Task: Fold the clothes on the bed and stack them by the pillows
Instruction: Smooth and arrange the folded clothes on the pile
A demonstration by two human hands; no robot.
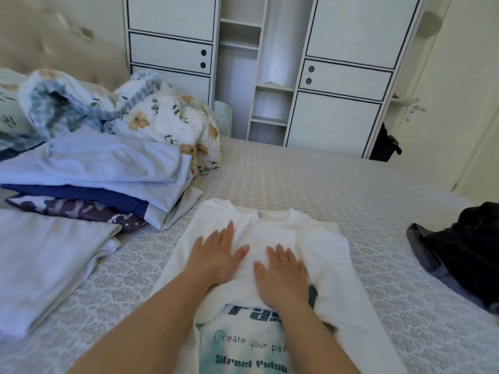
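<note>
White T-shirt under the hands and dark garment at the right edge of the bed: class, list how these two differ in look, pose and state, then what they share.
1. Colour: the white T-shirt is pale with printed lettering; the dark garment is black with a greyish edge.
2. Pose: the T-shirt lies spread flat; the dark garment sits bunched in a heap.
3. State: the left hand and right hand press flat on the T-shirt; nothing touches the dark garment.
Both rest on the patterned bedspread.

Your white tee point(270, 238) print reads "Create your pa…" and, I think, "Street Pulse"; top word's cut off.
</note>
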